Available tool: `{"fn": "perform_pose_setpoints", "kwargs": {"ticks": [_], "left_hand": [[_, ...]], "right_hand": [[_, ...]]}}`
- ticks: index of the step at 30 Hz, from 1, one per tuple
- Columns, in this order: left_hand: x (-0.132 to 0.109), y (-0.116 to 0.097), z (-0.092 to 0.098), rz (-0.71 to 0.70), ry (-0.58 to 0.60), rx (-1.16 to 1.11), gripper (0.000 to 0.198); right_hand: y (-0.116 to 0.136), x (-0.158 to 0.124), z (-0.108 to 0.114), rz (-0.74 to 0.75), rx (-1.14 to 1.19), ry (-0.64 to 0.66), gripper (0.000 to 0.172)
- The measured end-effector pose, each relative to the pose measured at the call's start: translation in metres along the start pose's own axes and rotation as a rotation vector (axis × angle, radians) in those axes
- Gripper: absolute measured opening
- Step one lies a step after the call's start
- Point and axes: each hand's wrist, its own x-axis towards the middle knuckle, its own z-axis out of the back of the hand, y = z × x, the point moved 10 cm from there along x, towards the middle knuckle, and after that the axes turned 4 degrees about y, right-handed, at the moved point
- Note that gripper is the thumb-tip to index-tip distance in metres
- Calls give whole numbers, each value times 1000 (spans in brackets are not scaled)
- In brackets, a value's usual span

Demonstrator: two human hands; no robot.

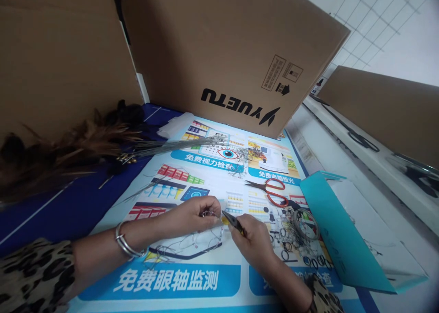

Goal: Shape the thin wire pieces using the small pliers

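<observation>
My left hand (192,217) is closed in a pinch round a small beaded wire piece (207,213), reddish and silvery, mostly covered by the fingers. Thin wires (206,240) trail on the printed sheet below it. In my right hand (253,241) is a pair of pliers (234,222) with dark jaws, pointing left toward the left fingertips. The jaws are close to the wire piece; whether they grip it I cannot tell. Red-handled scissors (277,194) lie beyond my right hand. Right of that hand sits a pile of small wire and ring parts (286,240) with a wire coil (306,224).
A large cardboard box (206,43) stands behind the printed sheet (157,299). At left lie brown feathers (82,141) and a bundle of straight wires (185,144). Small beaded bits (252,154) rest near the box. A teal open box (338,235) borders the right side.
</observation>
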Motion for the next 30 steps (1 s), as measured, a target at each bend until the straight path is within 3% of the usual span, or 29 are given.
{"fn": "perform_pose_setpoints", "kwargs": {"ticks": [12, 24, 30], "left_hand": [[1, 3, -2, 30, 7, -67, 12], [0, -10, -2, -35, 27, 96, 15], [1, -6, 0, -4, 12, 145, 16]], "right_hand": [[6, -3, 0, 33, 6, -35, 17], [-1, -1, 1, -15, 77, -35, 23], [-5, -1, 2, -37, 104, -17, 21]]}}
